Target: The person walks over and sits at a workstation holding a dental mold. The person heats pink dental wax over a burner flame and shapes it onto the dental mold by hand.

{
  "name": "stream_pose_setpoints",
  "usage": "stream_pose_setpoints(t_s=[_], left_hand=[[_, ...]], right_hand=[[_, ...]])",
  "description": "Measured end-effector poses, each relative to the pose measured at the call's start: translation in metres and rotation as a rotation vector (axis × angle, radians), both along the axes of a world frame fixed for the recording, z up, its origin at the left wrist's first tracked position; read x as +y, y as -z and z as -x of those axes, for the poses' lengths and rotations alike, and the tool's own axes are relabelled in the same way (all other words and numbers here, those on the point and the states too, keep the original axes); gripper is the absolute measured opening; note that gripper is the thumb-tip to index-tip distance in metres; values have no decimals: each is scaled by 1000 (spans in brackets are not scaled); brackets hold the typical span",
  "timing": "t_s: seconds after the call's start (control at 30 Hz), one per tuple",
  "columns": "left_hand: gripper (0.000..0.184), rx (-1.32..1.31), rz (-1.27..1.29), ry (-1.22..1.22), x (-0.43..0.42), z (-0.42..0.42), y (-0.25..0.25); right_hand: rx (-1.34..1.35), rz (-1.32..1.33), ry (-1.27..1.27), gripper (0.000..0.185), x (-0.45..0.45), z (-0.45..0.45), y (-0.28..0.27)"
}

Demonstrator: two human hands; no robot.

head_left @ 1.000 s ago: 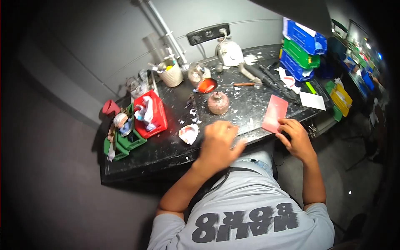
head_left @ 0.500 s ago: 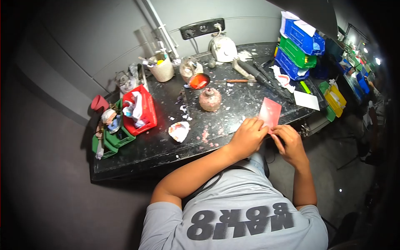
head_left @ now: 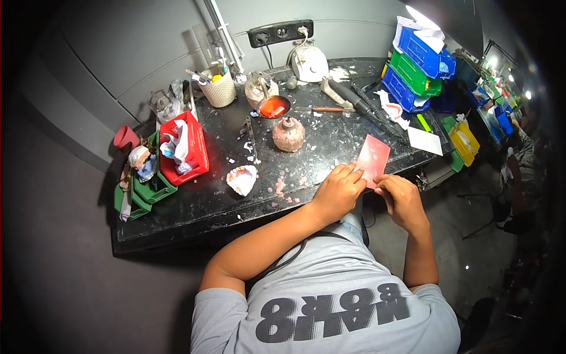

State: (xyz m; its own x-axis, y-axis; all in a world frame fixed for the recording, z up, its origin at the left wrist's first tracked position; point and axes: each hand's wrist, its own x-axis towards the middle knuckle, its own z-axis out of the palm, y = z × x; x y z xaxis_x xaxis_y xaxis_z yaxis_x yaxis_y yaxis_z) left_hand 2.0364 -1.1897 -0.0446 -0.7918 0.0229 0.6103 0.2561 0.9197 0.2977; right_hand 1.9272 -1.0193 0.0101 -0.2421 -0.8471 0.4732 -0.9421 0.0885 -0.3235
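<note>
A flat pink sheet [head_left: 374, 156] is held at the front edge of the black table. My left hand [head_left: 340, 192] has its fingers closed at the sheet's lower left side. On the lower right corner, my right hand [head_left: 401, 199] pinches the sheet between thumb and fingers. A round pink-spattered burner [head_left: 288, 135] stands behind my left hand. Just behind it is a small pan with orange-red material [head_left: 274, 107]. Left of my hands lies a white and pink dental cast [head_left: 242, 180].
Red [head_left: 195, 154] and green [head_left: 156, 190] bins stand at the left, near a cup of tools [head_left: 219, 91]. Stacked blue and green bins [head_left: 414, 75] rise at the back right. A handpiece [head_left: 354, 100] and a white card [head_left: 425, 141] lie at the right.
My left hand has moved right from near the cast and taken hold of the pink sheet beside my right hand. The whole view has shifted slightly.
</note>
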Motion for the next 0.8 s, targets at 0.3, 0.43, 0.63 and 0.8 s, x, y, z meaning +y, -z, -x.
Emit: stream_pose_setpoints(t_s=[0.3,0.43,0.63,0.8], left_hand=[[15,16,1,9,-3,-2,4],[15,23,-8,12,-3,-2,4],[14,47,-354,106,-4,-4,7],[37,-79,-335,-11,0,-4,9]], right_hand=[[-28,-17,-6,12,-2,-5,-4],[22,-72,-4,15,-4,-14,-18],[106,-1,-194,18,-47,-45,-54],[129,-28,-359,18,-122,-75,-67]])
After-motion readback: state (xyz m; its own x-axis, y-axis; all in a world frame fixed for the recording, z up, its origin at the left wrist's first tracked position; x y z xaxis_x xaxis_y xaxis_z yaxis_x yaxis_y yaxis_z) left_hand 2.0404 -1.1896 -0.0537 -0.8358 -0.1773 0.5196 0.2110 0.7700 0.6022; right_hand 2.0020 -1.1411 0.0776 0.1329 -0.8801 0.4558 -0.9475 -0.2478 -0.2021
